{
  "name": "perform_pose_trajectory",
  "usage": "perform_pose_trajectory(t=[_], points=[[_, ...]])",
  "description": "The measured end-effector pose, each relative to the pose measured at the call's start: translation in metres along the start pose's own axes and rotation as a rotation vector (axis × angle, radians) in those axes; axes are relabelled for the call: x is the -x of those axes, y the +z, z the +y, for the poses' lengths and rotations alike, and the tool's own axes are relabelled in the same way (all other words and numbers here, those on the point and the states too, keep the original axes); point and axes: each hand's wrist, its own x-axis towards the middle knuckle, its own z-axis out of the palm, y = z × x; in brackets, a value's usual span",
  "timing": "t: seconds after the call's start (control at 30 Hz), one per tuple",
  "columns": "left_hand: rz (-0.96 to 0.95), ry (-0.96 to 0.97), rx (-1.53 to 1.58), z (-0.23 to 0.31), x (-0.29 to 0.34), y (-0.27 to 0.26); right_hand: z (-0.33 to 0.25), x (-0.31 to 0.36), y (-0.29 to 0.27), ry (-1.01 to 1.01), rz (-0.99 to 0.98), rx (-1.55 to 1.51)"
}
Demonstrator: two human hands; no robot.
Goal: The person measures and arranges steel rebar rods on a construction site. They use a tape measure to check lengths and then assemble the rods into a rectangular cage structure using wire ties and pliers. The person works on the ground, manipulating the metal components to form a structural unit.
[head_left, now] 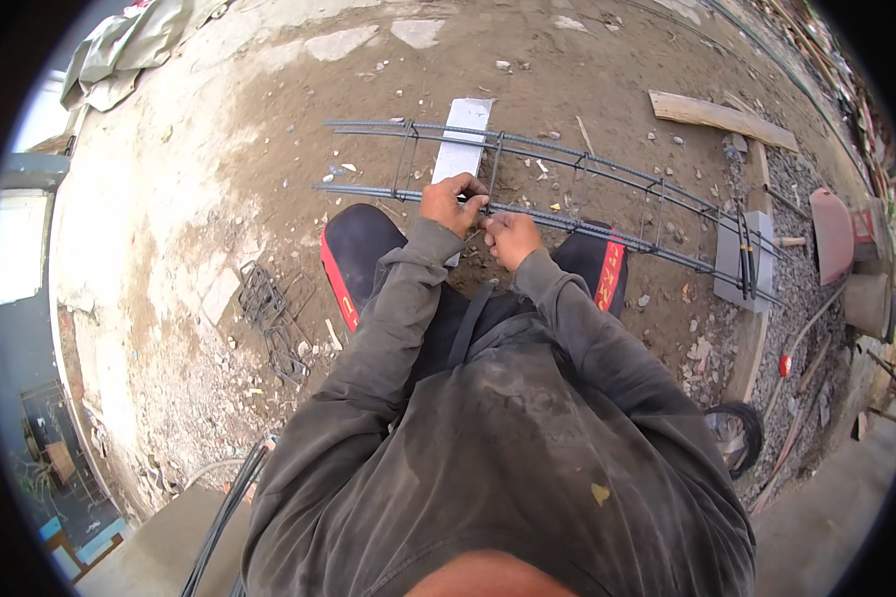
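A long rebar cage (558, 217) of ribbed steel bars and square stirrups lies across in front of my knees. My left hand (453, 202) is closed at the nearer bar, thumb and fingers pinched by a stirrup (495, 164). Close beside it on the right, my right hand (513, 237) is closed too, its fingertips at the same joint. Whatever sits between the fingers of either hand is too small to make out. A pale board (460, 149) lies under the cage's left part, and a grey-white block (729, 284) is under its right end.
Dark long-handled pliers (745, 254) rest at the cage's right end. Loose stirrups (269, 310) are piled on the dirt to my left. Farther right are a wooden plank (722, 121), gravel, a reddish shovel blade (831, 239) and a black coil (749, 438).
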Motion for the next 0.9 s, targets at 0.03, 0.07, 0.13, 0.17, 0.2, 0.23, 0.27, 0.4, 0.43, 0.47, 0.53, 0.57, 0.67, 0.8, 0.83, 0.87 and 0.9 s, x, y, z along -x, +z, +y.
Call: perform_pose_trajectory(t=[0.03,0.07,0.13,0.17,0.2,0.23,0.27,0.4,0.43,0.47,0.53,0.57,0.67,0.8,0.83,0.87,0.9], points=[[0.025,0.03,-0.041,-0.002,0.005,0.002,-0.01,0.0,-0.011,-0.165,-0.047,0.367],[0.049,0.061,-0.081,-0.003,0.009,0.003,-0.021,0.001,-0.019,-0.329,-0.096,0.735],[0.075,0.041,-0.105,-0.003,0.011,0.003,-0.068,0.01,-0.032,-0.313,-0.081,1.014],[0.089,0.038,-0.106,-0.003,0.012,0.003,-0.083,0.008,-0.039,-0.352,-0.083,1.084],[0.099,0.039,-0.105,-0.003,0.011,0.004,-0.091,0.004,-0.044,-0.388,-0.08,1.154],[0.098,0.049,-0.114,-0.003,0.012,0.004,-0.093,-0.001,-0.045,-0.407,-0.076,1.168],[0.098,0.058,-0.124,-0.003,0.014,0.006,-0.094,-0.006,-0.046,-0.426,-0.073,1.181],[0.142,0.144,-0.11,-0.002,0.025,0.007,-0.083,-0.041,-0.054,-0.347,-0.094,1.045],[0.159,0.172,-0.132,0.0,0.027,0.007,-0.077,-0.047,-0.058,-0.314,-0.118,1.006],[0.175,0.2,-0.154,0.003,0.03,0.007,-0.071,-0.053,-0.061,-0.28,-0.141,0.967],[0.183,0.226,-0.21,0.011,0.035,0.008,-0.057,-0.069,-0.065,-0.24,-0.194,0.925],[0.173,0.227,-0.243,0.016,0.037,0.009,-0.049,-0.078,-0.067,-0.231,-0.222,0.924],[0.171,0.194,-0.334,0.015,0.039,0.014,-0.059,-0.071,-0.052,-0.256,-0.237,1.093],[0.209,0.143,-0.278,0.015,0.032,0.032,-0.063,-0.073,-0.056,-0.162,-0.292,1.156],[0.211,0.144,-0.277,0.013,0.031,0.033,-0.06,-0.067,-0.056,-0.361,-0.117,1.177],[0.212,0.147,-0.275,0.011,0.03,0.033,-0.052,-0.053,-0.056,-0.558,0.063,1.186],[0.216,0.138,-0.279,0.008,0.031,0.031,-0.043,-0.037,-0.05,-0.755,0.233,1.179]])
